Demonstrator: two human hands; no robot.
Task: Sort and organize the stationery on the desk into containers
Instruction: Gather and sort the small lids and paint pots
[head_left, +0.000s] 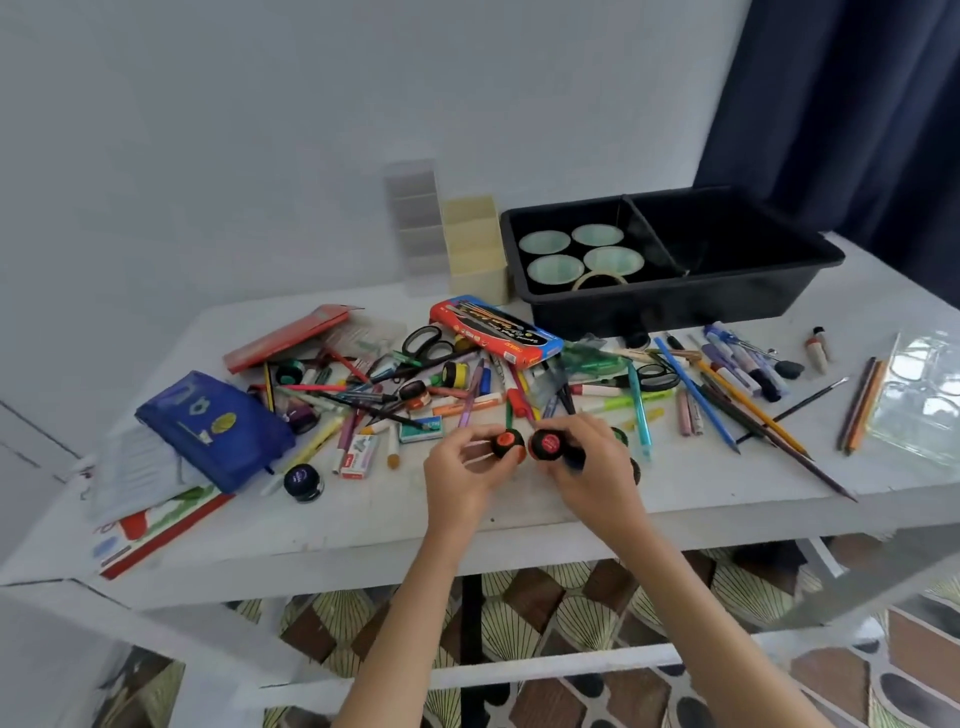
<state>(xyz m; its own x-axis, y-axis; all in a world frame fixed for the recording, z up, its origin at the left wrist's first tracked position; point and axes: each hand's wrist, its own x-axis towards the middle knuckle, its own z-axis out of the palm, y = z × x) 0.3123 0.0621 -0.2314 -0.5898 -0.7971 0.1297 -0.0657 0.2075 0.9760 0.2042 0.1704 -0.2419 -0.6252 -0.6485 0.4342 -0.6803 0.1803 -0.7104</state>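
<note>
The left hand (460, 470) is gripping a small black paint jar (509, 444), its fingers curling round the jar's body. The right hand (589, 465) is gripping a second jar (546, 444) in the same way. Both orange-red lids are facing up towards the camera. The two jars are sitting side by side between the hands, each at its hand's fingertips; the blur is hiding whether they are touching.

The black tray (675, 309) is standing at the back of the white desk (519, 512), and both hands are hovering well in front of its left compartment, above the near edge of the stationery pile (415, 384). Inside that left compartment four pale green cups (597, 235) are sitting with a tape ring (600, 280) leaning at the front wall. Just left of the tray a cream organiser (475, 244) is standing, with a clear organiser (415, 218) beyond it. A red marker pack (496, 330) is lying just in front of the tray's left corner. Far to the tray's front left, a blue pouch (218, 426) is resting near a dark-lidded jar (304, 480). In front of the tray's right end, loose pencils (862, 410) are lying well apart from both hands.
</note>
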